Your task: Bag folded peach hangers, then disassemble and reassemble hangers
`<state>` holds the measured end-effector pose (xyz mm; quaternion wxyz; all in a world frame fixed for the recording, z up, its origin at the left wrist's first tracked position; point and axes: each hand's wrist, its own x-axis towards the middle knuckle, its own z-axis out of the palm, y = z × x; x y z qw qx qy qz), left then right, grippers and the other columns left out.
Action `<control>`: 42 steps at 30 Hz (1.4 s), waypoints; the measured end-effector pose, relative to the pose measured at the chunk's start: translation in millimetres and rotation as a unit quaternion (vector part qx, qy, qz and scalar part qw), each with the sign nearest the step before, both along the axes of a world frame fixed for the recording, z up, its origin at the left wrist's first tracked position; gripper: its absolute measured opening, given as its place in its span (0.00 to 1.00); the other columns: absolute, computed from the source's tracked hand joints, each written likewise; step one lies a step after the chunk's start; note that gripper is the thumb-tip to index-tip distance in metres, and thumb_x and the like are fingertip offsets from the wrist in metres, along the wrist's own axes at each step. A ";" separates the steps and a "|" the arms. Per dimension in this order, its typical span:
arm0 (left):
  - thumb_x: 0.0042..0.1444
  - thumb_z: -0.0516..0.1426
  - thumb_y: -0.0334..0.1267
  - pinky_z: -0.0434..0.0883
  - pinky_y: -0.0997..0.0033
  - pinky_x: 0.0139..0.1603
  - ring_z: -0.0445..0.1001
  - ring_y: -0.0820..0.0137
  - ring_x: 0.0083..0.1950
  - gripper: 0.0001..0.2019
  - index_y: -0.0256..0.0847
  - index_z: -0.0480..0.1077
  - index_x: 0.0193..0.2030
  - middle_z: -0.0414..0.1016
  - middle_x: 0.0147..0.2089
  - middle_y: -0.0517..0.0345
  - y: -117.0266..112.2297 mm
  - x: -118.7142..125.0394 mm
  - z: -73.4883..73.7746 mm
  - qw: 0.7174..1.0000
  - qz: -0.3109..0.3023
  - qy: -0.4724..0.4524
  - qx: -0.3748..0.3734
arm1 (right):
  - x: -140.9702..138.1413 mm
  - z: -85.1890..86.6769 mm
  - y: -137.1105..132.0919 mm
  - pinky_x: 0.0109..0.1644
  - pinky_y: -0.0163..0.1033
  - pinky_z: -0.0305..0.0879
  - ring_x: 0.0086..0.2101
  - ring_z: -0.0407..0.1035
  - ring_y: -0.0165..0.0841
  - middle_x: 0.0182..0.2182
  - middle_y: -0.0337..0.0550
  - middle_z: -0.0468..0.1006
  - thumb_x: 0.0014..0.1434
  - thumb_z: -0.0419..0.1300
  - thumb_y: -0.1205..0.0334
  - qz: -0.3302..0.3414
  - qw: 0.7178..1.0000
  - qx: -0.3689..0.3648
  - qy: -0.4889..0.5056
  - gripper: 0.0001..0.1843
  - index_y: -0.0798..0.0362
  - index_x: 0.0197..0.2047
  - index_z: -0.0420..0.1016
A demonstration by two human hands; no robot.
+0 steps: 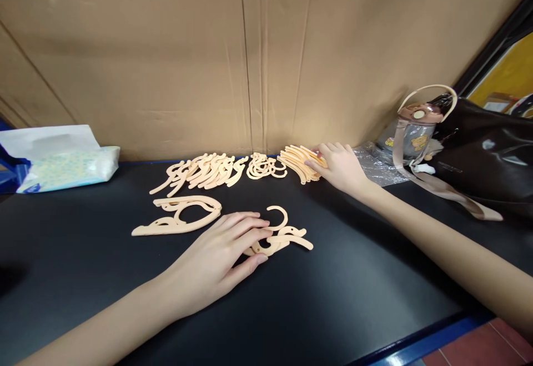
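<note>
My left hand (227, 249) lies with fingers stretched out over a small group of loose peach plastic hanger parts. A hook (283, 219) and a curved strip (297, 240) stick out past its fingertips; the parts under the palm are hidden. At the back of the table, my right hand (339, 166) pinches the end of a curved strip at the right side of a stack of curved strips (297, 163). Left of that stack lie a pile of hooks (260, 166) and a row of hanger arms (208, 170). An assembled folding hanger (200, 222) lies beside my left hand.
A tissue pack (70, 160) sits at the back left. On the right stand a strapped water bottle (410, 133) and a black bag (487, 155), with clear plastic wrap (375, 163) near them. A cardboard wall (166, 77) rises behind the black table (333, 310).
</note>
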<state>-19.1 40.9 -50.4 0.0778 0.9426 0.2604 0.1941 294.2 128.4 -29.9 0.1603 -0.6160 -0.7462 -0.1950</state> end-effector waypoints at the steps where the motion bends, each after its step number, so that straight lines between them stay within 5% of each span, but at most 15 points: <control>1: 0.71 0.50 0.42 0.67 0.60 0.62 0.66 0.61 0.65 0.15 0.45 0.70 0.59 0.74 0.60 0.54 -0.5 0.0 0.3 1.000 0.002 0.001 -0.006 | -2.4 3.3 3.2 0.48 0.45 0.56 0.46 0.71 0.46 0.42 0.51 0.80 0.70 0.50 0.50 -0.011 1.000 -0.014 -0.009 0.20 0.56 0.50 0.73; 11: 0.71 0.50 0.42 0.68 0.61 0.61 0.68 0.62 0.63 0.14 0.47 0.72 0.57 0.75 0.58 0.55 1.1 0.2 -0.3 1.000 0.006 -0.004 0.004 | -31.1 24.6 39.0 0.51 0.46 0.55 0.43 0.75 0.46 0.38 0.55 0.82 0.65 0.54 0.44 -0.081 0.991 -0.102 -0.035 0.25 0.58 0.52 0.72; 19: 0.71 0.50 0.42 0.67 0.62 0.61 0.68 0.62 0.63 0.14 0.46 0.71 0.57 0.75 0.58 0.55 -0.8 1.8 0.9 1.000 0.004 -0.012 0.004 | -45.0 29.1 40.5 0.51 0.46 0.56 0.45 0.75 0.47 0.40 0.59 0.82 0.63 0.56 0.59 -0.106 0.984 -0.144 -0.025 0.20 0.62 0.55 0.69; 31: 0.72 0.48 0.41 0.67 0.62 0.59 0.67 0.62 0.63 0.14 0.43 0.70 0.57 0.74 0.58 0.53 0.6 1.9 3.1 1.000 -0.012 0.006 0.013 | -37.3 28.4 39.3 0.47 0.46 0.60 0.43 0.75 0.48 0.37 0.54 0.81 0.60 0.59 0.58 -0.086 0.986 -0.125 0.065 0.22 0.60 0.54 0.64; 36: 0.71 0.48 0.39 0.67 0.61 0.59 0.67 0.61 0.63 0.14 0.42 0.70 0.57 0.74 0.58 0.52 -0.3 0.8 3.5 1.000 -0.016 0.002 0.010 | -39.6 31.3 24.8 0.38 0.40 0.61 0.39 0.75 0.43 0.38 0.47 0.80 0.58 0.59 0.55 -0.047 0.984 -0.113 0.131 0.25 0.56 0.55 0.60; 42: 0.71 0.50 0.37 0.68 0.63 0.58 0.69 0.62 0.60 0.13 0.41 0.70 0.56 0.74 0.57 0.52 0.8 3.1 2.8 0.999 -0.036 0.004 -0.004 | -59.1 20.9 -23.2 0.38 0.40 0.59 0.29 0.70 0.36 0.29 0.36 0.78 0.52 0.62 0.63 0.072 0.981 -0.093 0.153 0.22 0.52 0.49 0.62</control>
